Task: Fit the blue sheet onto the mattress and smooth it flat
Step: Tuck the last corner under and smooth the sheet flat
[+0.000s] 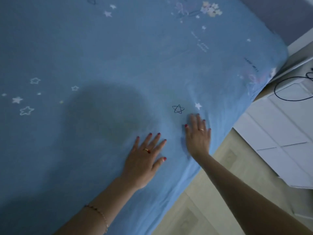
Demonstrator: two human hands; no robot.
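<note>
The blue sheet (118,56), printed with white and dark stars, covers the mattress across most of the view and wraps over its right edge. My left hand (145,158) lies flat, palm down, fingers spread, on the sheet near that edge. My right hand (198,134) also presses flat on the sheet, just right of the left one and below a dark outlined star. Small creases run through the fabric around the right hand. Neither hand holds anything.
A white cabinet with panelled doors (279,133) stands right of the bed, with a black cable (288,92) lying on top. Pale tiled floor (203,209) shows between bed and cabinet. A grey wall (279,14) is at the top right.
</note>
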